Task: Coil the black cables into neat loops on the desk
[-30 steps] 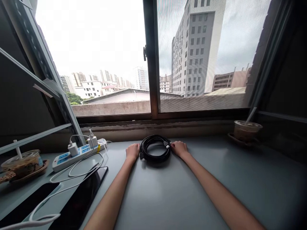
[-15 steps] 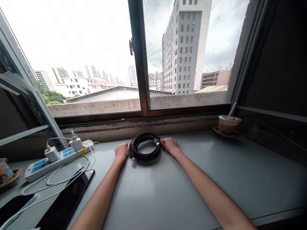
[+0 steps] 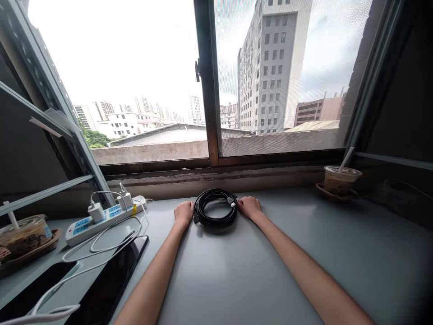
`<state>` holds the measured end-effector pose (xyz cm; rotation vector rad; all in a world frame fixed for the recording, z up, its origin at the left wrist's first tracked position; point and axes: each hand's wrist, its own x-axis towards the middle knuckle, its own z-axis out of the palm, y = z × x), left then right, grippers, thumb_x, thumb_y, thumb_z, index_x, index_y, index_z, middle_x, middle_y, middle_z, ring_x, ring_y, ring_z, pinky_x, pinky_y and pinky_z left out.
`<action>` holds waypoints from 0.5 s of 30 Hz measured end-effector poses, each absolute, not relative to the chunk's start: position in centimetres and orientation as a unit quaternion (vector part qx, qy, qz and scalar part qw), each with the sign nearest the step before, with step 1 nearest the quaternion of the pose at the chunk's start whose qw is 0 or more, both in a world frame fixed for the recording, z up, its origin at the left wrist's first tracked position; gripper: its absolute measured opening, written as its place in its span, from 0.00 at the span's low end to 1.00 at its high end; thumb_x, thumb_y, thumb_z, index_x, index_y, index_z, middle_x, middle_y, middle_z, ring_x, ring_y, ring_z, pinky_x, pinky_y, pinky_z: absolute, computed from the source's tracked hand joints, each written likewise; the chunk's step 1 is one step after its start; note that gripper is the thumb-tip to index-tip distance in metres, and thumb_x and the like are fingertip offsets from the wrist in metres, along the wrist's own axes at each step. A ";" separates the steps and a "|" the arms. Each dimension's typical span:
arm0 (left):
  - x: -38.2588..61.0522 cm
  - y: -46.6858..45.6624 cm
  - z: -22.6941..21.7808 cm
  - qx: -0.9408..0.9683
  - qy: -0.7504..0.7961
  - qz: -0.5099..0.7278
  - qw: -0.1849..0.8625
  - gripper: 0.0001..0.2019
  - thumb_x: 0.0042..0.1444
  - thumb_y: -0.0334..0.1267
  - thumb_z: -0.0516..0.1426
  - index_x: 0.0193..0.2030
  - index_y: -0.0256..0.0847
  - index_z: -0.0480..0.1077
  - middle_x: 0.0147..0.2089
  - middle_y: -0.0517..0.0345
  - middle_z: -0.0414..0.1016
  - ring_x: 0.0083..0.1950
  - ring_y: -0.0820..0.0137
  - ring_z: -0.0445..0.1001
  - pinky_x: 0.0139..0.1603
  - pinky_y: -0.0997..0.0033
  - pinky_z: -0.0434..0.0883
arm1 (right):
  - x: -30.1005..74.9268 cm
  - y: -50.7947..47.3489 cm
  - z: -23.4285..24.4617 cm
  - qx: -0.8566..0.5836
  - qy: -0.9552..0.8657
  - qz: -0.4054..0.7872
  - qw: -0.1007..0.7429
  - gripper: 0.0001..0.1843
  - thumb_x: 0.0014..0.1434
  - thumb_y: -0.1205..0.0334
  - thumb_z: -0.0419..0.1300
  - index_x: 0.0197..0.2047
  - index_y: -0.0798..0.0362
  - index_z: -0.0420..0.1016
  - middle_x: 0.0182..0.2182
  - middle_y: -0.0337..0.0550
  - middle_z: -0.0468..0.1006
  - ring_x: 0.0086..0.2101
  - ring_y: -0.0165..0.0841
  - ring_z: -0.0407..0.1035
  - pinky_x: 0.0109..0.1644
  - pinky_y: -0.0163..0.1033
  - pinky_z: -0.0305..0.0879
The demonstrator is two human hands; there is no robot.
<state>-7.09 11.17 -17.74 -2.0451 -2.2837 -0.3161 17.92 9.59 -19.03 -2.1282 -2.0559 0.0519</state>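
A coiled black cable (image 3: pixel 216 221) lies on the grey tabletop in front of the window. One of its plugs, with a pale tip (image 3: pixel 231 202), rests on the coil's right side, and another dark plug (image 3: pixel 197 219) shows at the lower left. My left hand (image 3: pixel 183 213) is closed in a fist on the table, close against the coil's left edge. On the other side, my right hand (image 3: pixel 249 206) is also curled into a fist beside the coil. Neither fist visibly grips the cable.
At left stand a white power strip (image 3: pixel 108 218) with chargers and white cords, a black tablet (image 3: pixel 111 280), a phone (image 3: pixel 37 289) and a drink cup (image 3: pixel 27 234). Another cup with a straw (image 3: pixel 341 179) sits at the back right. Metal frames flank both sides.
The view has shifted a little to the left, so everything sits further right and more of the left cup shows. Both fists and the coil keep their places relative to each other.
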 end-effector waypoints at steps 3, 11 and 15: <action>-7.1 11.1 -17.7 -0.661 -0.744 -0.098 0.024 0.18 0.63 0.44 0.45 0.40 0.37 0.72 0.44 0.49 0.75 0.45 0.66 0.73 0.44 0.62 0.68 | 17.9 9.6 -19.0 -0.718 -0.690 0.015 0.090 0.15 0.63 0.55 0.52 0.45 0.56 0.71 0.42 0.45 0.73 0.41 0.32 0.69 0.47 0.45 0.67; -7.1 11.2 -18.1 -0.652 -0.751 -0.104 0.016 0.14 0.60 0.44 0.52 0.44 0.36 0.70 0.45 0.52 0.72 0.44 0.68 0.72 0.46 0.59 0.70 | 17.9 9.3 -19.0 -0.716 -0.695 0.009 0.071 0.15 0.63 0.54 0.52 0.44 0.57 0.71 0.40 0.45 0.74 0.40 0.32 0.70 0.45 0.44 0.68; -6.9 11.2 -18.6 -0.632 -0.766 -0.116 0.020 0.14 0.60 0.43 0.53 0.47 0.36 0.69 0.47 0.51 0.72 0.45 0.67 0.72 0.46 0.59 0.71 | 18.0 9.0 -18.9 -0.714 -0.698 0.006 0.055 0.15 0.63 0.54 0.52 0.44 0.57 0.71 0.41 0.45 0.74 0.40 0.32 0.69 0.46 0.45 0.67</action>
